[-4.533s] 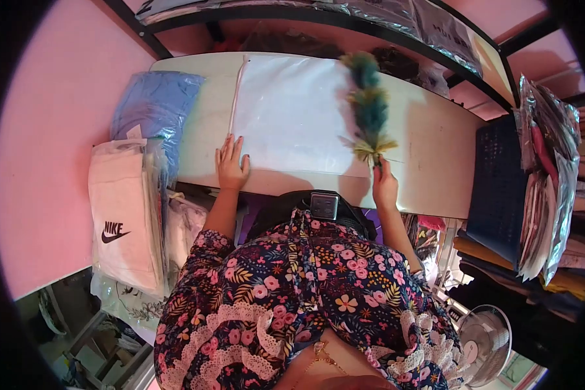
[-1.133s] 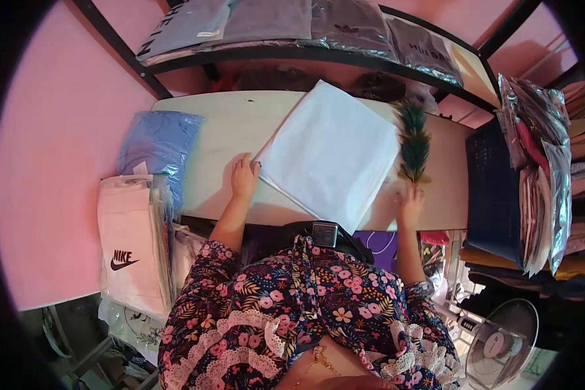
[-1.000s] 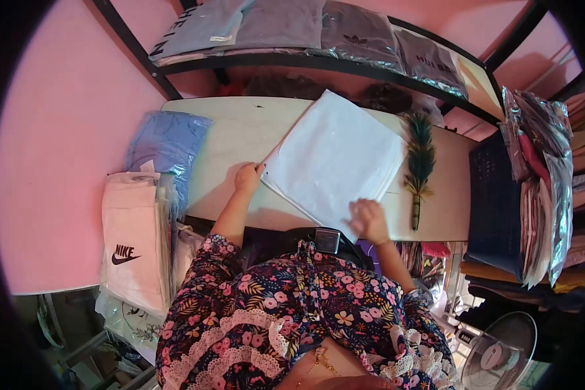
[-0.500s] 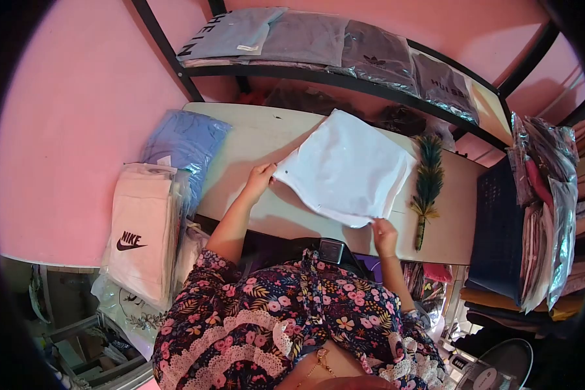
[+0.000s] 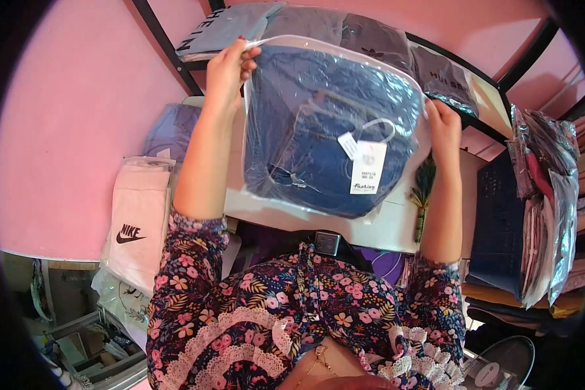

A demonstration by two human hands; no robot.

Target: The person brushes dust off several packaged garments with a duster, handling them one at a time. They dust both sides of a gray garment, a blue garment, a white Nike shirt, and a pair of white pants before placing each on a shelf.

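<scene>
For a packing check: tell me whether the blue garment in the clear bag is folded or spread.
Folded: the blue garment lies as a compact, layered bundle inside the clear bag.

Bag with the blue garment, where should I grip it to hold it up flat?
By its upper edge near both corners, one hand from each side, where the left hand and right hand pinch it. The bag is wide, limp plastic, so a hold at both sides likely keeps it spread.

Pink wall (image 5: 71, 130), black shelf (image 5: 167, 47), perhaps fan (image 5: 497, 372)
</scene>
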